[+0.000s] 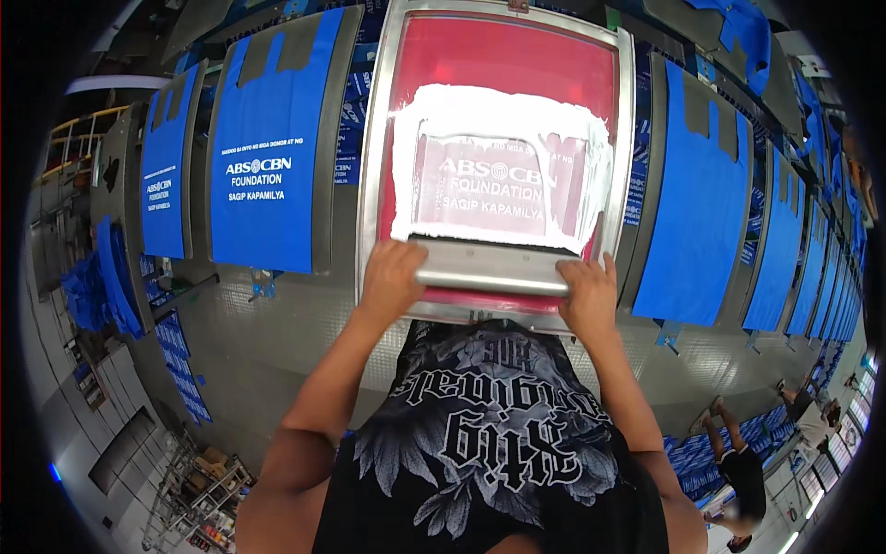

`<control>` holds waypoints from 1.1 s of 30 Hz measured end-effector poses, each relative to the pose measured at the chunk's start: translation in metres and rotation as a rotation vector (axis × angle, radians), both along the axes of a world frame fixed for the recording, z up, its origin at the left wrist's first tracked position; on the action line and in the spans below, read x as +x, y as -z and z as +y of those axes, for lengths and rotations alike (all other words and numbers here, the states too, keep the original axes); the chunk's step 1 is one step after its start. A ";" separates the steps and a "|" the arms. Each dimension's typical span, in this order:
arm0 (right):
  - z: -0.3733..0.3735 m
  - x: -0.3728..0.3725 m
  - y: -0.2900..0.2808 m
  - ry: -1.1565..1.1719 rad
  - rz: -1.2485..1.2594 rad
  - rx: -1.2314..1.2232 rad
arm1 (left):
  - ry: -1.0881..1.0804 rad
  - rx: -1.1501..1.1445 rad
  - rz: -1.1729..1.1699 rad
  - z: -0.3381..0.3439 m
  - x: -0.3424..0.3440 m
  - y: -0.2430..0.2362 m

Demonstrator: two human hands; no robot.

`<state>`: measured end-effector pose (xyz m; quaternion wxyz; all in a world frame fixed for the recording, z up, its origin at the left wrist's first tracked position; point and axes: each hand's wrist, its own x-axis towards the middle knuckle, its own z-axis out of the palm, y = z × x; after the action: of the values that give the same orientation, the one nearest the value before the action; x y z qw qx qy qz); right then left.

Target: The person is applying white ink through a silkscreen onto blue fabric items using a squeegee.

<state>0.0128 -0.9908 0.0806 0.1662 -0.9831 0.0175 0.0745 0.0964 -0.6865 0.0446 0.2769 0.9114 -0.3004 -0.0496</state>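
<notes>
The left hand [395,277] and the right hand [589,294] held a metal squeegee [494,270] between them, one at each end. The fingers of both hands were curled closed over its ends; how far they wrapped around underneath could not be told. The squeegee lay crosswise inside a metal frame [373,157], close to the near edge and roughly parallel to it. Red mesh [508,46] filled the frame, bare toward the far edge and along a strip at the near one. Thick white ink [480,109] bordered a paler, lettered rectangle [494,185] in the middle of the mesh, heaviest along that rectangle's far side and right side, and reached down to the squeegee's blade. Beyond the frame's left edge a blue cloth piece [263,208] with white print lay on a dark board [334,138], with another like it farther left. Beyond the right edge a plain-looking blue piece [692,222] lay on a similar board, the first of a row. At the lower right, well apart, two other people [744,480] were in view.
</notes>
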 end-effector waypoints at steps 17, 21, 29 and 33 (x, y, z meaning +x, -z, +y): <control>0.001 -0.008 0.006 -0.003 0.048 -0.028 | 0.018 -0.009 0.007 0.000 0.005 0.000; -0.034 0.090 0.016 -0.063 0.005 -0.203 | -0.072 0.073 -0.044 -0.035 0.106 0.002; -0.068 0.218 -0.028 -0.162 0.148 -0.097 | -0.125 0.177 0.071 -0.056 0.200 -0.044; -0.086 0.236 -0.040 -0.131 0.130 0.021 | -0.245 -0.030 -0.495 -0.042 0.092 -0.069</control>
<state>0.2487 -1.0771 0.1208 0.1697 -0.9735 -0.0367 0.1488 0.1879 -0.7281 0.1132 0.2122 0.9211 -0.2473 0.2128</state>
